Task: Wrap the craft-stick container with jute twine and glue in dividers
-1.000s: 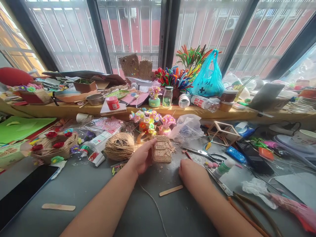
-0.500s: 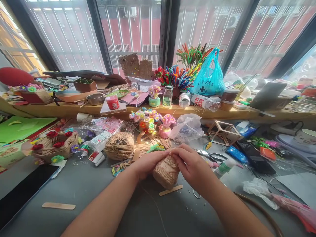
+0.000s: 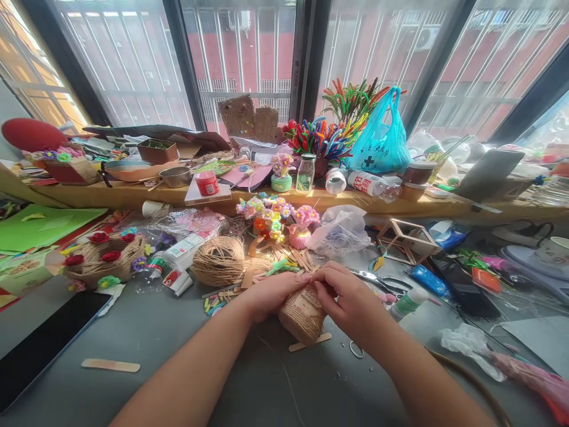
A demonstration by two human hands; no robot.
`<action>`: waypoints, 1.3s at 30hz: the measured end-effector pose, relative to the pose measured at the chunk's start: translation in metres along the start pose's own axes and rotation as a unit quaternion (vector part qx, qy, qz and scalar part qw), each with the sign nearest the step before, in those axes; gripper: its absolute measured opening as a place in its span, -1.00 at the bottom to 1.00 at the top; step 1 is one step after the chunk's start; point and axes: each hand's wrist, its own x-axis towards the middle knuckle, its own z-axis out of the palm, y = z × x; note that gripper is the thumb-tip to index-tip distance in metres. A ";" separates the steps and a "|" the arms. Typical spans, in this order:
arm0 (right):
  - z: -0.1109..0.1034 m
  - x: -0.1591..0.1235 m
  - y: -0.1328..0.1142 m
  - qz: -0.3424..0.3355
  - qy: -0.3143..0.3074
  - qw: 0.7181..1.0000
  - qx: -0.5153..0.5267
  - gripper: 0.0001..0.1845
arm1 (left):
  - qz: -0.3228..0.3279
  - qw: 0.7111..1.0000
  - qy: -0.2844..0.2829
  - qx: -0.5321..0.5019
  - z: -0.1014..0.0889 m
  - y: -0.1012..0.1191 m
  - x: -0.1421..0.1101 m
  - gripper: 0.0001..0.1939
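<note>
A twine-wrapped jar (image 3: pixel 302 317) lies tilted between my hands, its broad end toward me and its far end hidden by my fingers. Closed around its left side is my left hand (image 3: pixel 273 295), thumb stretched along the top. The curled fingers of my right hand (image 3: pixel 340 290) press on its upper right side; whether they pinch something small there I cannot make out. Under the jar a wooden craft stick (image 3: pixel 310 343) rests on the grey table. A ball of twine (image 3: pixel 219 261) sits beyond my left hand. Scissors (image 3: pixel 377 280) lie just past my right hand.
A phone (image 3: pixel 48 338) and another craft stick (image 3: pixel 111 365) are at left, near a twine basket with felt flowers (image 3: pixel 104 258). Glue bottle (image 3: pixel 409 301) and wooden frame (image 3: pixel 406 240) stand right. The window ledge (image 3: pixel 249 200) holds jars, pipe cleaners (image 3: pixel 317 139) and a blue bag (image 3: pixel 380 142).
The whole view has shifted slightly to the right in the picture. Both hands keep their grip on the jar, with hardly any movement of the fingers.
</note>
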 end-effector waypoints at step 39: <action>-0.019 0.000 0.005 -0.026 -0.061 0.998 -0.020 -0.84 | -0.005 0.999 0.036 0.038 -0.010 -0.006 0.004 -0.52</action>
